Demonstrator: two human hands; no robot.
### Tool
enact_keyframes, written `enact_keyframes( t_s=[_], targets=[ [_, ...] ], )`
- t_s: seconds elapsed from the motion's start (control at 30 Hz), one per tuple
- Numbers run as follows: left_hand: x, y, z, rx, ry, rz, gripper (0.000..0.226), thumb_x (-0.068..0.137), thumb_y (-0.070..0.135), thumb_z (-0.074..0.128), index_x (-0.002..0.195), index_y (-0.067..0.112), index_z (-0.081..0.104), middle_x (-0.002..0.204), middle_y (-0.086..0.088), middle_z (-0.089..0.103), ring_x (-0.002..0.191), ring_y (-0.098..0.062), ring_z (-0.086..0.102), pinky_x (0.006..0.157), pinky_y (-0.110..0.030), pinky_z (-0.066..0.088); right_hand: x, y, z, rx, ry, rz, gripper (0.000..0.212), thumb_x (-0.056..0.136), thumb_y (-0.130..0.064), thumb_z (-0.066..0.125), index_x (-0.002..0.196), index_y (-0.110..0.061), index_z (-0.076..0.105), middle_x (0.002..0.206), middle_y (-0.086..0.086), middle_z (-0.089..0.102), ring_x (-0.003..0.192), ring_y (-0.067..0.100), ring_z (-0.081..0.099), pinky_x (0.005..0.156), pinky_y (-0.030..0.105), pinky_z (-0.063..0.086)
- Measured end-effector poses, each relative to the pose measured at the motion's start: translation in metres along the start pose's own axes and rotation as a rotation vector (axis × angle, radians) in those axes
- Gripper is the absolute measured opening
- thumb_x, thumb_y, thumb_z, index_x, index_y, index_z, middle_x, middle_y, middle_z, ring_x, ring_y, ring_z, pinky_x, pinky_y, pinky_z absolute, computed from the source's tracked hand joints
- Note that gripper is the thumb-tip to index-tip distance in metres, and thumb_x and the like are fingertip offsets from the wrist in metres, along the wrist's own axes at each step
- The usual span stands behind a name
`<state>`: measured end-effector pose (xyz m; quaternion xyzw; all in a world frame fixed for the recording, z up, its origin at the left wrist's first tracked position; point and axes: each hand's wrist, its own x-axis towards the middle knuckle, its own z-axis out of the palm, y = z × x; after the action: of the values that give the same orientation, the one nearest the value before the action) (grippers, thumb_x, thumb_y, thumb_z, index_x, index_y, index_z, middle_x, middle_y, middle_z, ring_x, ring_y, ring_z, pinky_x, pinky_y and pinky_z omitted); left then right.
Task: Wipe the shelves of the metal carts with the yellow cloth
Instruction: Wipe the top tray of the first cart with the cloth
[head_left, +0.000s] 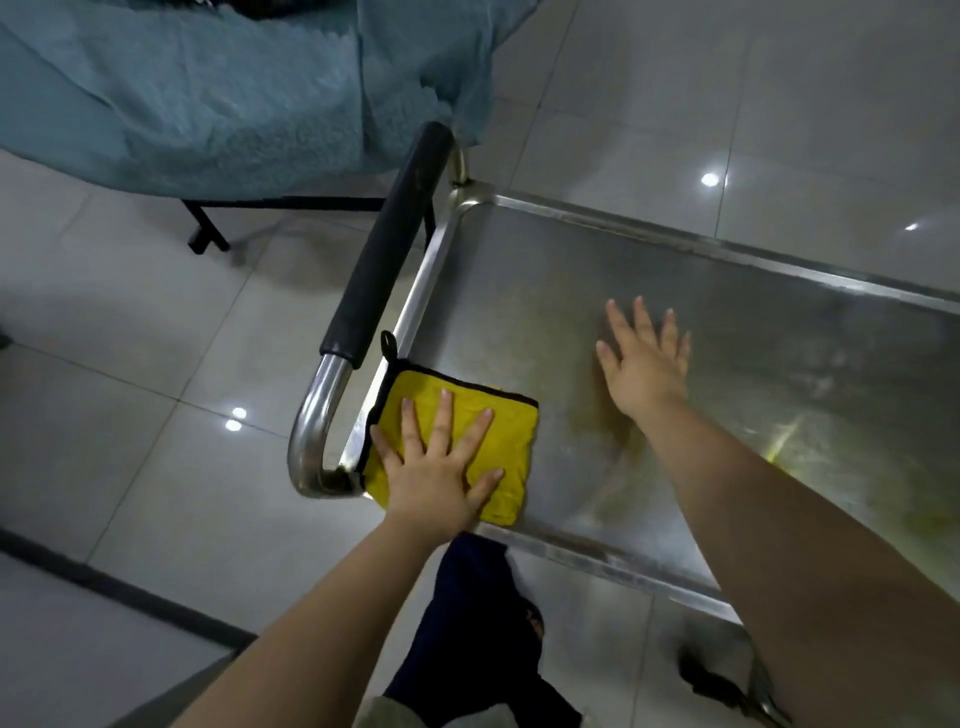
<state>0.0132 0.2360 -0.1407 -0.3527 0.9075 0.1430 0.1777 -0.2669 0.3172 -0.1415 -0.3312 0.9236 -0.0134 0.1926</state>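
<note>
The metal cart's top shelf (727, 322) is a dull steel tray with a raised rim, running from centre to the right edge. A folded yellow cloth (506, 431) with black trim lies in the shelf's near left corner. My left hand (436, 473) lies flat on the cloth, fingers spread, pressing it down. Flat on the bare steel to the right of the cloth rests my right hand (647, 364), fingers apart and nothing in it. The cart's push handle (389, 244), black-padded on a chrome tube, curves along the shelf's left end.
A table draped in a teal cover (208, 93) stands at the upper left on black legs (205, 234), close to the handle. Glossy grey floor tiles (130, 415) surround the cart. My dark trouser leg (467, 623) is under the near rim. A caster (717, 680) shows at the lower right.
</note>
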Motion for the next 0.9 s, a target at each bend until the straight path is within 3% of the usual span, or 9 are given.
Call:
enact_keyframes(
  t_s=[0.13, 0.23, 0.4, 0.5, 0.6, 0.73, 0.83, 0.9],
  targets=[
    [0.067, 0.008, -0.023, 0.031, 0.078, 0.016, 0.07, 0.087, 0.079, 0.004, 0.147, 0.053, -0.02, 0.161, -0.001, -0.027, 0.142, -0.047, -0.028, 0.104, -0.075, -0.016, 0.025, 0.008, 0.009, -0.119, -0.003, 0.057, 0.058, 0.098, -0.059, 0.004, 0.153, -0.044, -0.011, 0.163, -0.009, -0.015, 0.15, 0.03, -0.015, 0.115, 0.064, -0.008],
    [0.157, 0.024, -0.055, 0.036, 0.118, 0.056, 0.07, 0.089, 0.077, 0.01, 0.15, 0.052, -0.01, 0.164, -0.002, -0.019, 0.144, -0.048, -0.022, 0.104, -0.076, -0.014, 0.029, 0.009, 0.015, -0.144, 0.016, 0.061, 0.06, 0.096, -0.06, -0.005, 0.152, -0.044, -0.014, 0.163, -0.007, -0.014, 0.15, 0.029, -0.014, 0.115, 0.065, -0.006],
    [0.298, 0.058, -0.113, 0.082, 0.103, 0.077, 0.07, 0.09, 0.077, 0.013, 0.152, 0.051, -0.006, 0.164, -0.002, -0.016, 0.144, -0.049, -0.018, 0.103, -0.078, -0.01, 0.037, 0.012, 0.019, -0.151, 0.04, 0.065, 0.062, 0.095, -0.059, 0.001, 0.154, -0.043, -0.009, 0.165, -0.006, -0.009, 0.15, 0.03, -0.012, 0.115, 0.063, -0.006],
    [0.275, 0.056, -0.102, 0.085, 0.117, 0.138, 0.068, 0.091, 0.075, 0.013, 0.152, 0.05, -0.004, 0.165, -0.003, -0.014, 0.146, -0.047, -0.017, 0.105, -0.077, -0.006, 0.039, 0.013, 0.018, -0.13, 0.037, 0.057, 0.062, 0.095, -0.06, 0.001, 0.154, -0.042, -0.007, 0.165, -0.005, -0.008, 0.15, 0.03, -0.012, 0.115, 0.063, -0.006],
    [0.171, 0.039, -0.055, 0.032, 0.173, 0.2, 0.069, 0.092, 0.073, 0.023, 0.154, 0.047, 0.008, 0.166, -0.005, -0.002, 0.147, -0.048, -0.008, 0.106, -0.078, 0.0, 0.038, 0.013, 0.016, -0.145, 0.036, 0.052, 0.062, 0.095, -0.061, -0.004, 0.153, -0.042, -0.011, 0.164, -0.005, -0.013, 0.15, 0.03, -0.015, 0.115, 0.063, -0.008],
    [0.041, 0.029, -0.002, 0.077, 0.051, 0.187, 0.073, 0.088, 0.076, 0.033, 0.153, 0.045, 0.023, 0.164, -0.008, 0.016, 0.145, -0.052, 0.01, 0.102, -0.081, 0.01, 0.039, 0.012, 0.017, -0.132, 0.031, 0.057, 0.061, 0.095, -0.061, -0.004, 0.153, -0.043, -0.014, 0.164, -0.006, -0.014, 0.15, 0.03, -0.016, 0.115, 0.064, -0.008],
    [0.087, 0.036, -0.016, 0.064, 0.108, 0.2, 0.072, 0.087, 0.078, 0.029, 0.152, 0.047, 0.021, 0.164, -0.007, 0.013, 0.146, -0.052, 0.007, 0.103, -0.081, 0.007, 0.04, 0.012, 0.018, -0.143, 0.03, 0.054, 0.061, 0.095, -0.06, -0.007, 0.152, -0.042, -0.017, 0.163, -0.005, -0.016, 0.149, 0.03, -0.017, 0.115, 0.064, -0.004],
    [0.163, 0.055, -0.045, 0.027, 0.185, 0.151, 0.071, 0.088, 0.078, 0.018, 0.153, 0.05, 0.009, 0.166, -0.005, -0.001, 0.146, -0.05, -0.007, 0.103, -0.08, -0.001, 0.04, 0.012, 0.018, -0.143, 0.043, 0.058, 0.061, 0.096, -0.06, -0.004, 0.152, -0.041, -0.016, 0.164, -0.005, -0.015, 0.15, 0.03, -0.016, 0.115, 0.065, -0.004]
  ],
)
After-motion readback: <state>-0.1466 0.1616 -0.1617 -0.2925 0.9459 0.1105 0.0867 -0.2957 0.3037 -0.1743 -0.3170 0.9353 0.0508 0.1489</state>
